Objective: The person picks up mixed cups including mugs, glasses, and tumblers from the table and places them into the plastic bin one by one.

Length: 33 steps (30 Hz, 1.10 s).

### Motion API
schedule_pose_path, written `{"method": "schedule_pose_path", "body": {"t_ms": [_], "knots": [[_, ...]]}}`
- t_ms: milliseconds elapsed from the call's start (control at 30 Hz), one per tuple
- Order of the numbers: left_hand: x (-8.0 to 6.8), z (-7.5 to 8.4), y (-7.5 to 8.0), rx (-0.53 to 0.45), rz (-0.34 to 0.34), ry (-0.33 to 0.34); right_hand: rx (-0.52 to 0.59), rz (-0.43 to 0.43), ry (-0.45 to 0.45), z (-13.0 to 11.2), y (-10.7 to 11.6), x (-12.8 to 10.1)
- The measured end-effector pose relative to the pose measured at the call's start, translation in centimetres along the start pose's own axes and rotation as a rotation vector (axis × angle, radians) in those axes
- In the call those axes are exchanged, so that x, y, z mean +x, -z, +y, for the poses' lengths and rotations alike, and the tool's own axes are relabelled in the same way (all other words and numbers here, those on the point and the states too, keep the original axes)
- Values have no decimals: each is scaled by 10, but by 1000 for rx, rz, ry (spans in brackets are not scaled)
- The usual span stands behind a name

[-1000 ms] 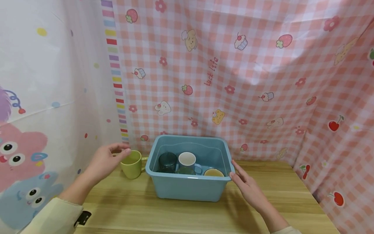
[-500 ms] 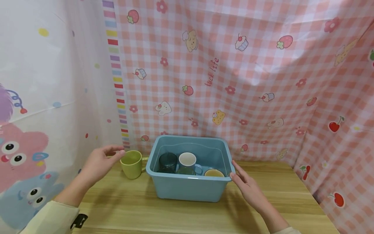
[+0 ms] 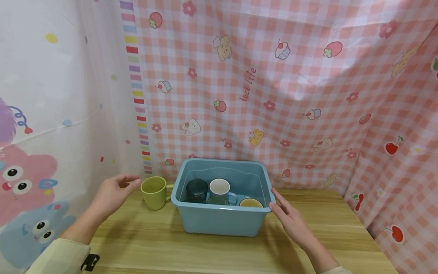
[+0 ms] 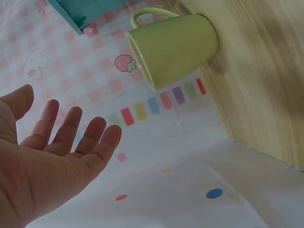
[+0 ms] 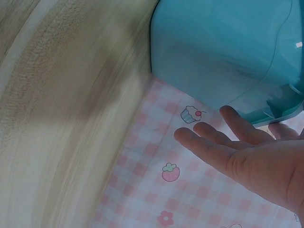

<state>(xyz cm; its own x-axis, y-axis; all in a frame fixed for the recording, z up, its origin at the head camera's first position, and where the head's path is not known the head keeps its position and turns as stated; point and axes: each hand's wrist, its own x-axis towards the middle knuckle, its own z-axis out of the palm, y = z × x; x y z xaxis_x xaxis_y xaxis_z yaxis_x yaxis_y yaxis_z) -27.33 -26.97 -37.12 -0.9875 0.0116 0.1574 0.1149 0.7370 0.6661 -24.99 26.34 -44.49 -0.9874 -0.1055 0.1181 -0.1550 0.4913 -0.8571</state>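
A yellow-green mug (image 3: 154, 196) stands upright on the table, its handle toward the blue plastic tub (image 3: 222, 220). Just left of that mug, my left hand (image 3: 114, 194) hovers with nothing in it. In the left wrist view its fingers (image 4: 64, 135) are loosely extended, apart from the mug. My right hand (image 3: 292, 222) touches the tub's right rim with mostly straight fingers. Inside the tub are a dark glass cup (image 3: 196, 190), a white-and-blue mug (image 3: 219, 186) and a cup with a yellowish inside (image 3: 251, 203). The tub's front wall hides their lower parts.
The wooden table (image 3: 328, 224) ends at a pink checked curtain (image 3: 239, 125) close behind the tub. A white printed curtain (image 3: 92, 144) hangs along the left side. More checked cloth hangs on the right.
My left hand has drawn back to the left, away from the green mug's rim. My right hand, the tub and the mugs have stayed in place.
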Motion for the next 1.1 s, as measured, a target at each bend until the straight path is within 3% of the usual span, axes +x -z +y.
{"method": "schedule_pose_path", "body": {"t_ms": [233,533,1100], "knots": [[0,-15,-8,-7,-45,41,-11,2,-12,0,-1,0],[-6,-25,-37,-94,-104,75,3,-2,0,0,-1,0],[-1,-20,-101,-166,-112,57,-10,8,-22,0,-2,1]]}}
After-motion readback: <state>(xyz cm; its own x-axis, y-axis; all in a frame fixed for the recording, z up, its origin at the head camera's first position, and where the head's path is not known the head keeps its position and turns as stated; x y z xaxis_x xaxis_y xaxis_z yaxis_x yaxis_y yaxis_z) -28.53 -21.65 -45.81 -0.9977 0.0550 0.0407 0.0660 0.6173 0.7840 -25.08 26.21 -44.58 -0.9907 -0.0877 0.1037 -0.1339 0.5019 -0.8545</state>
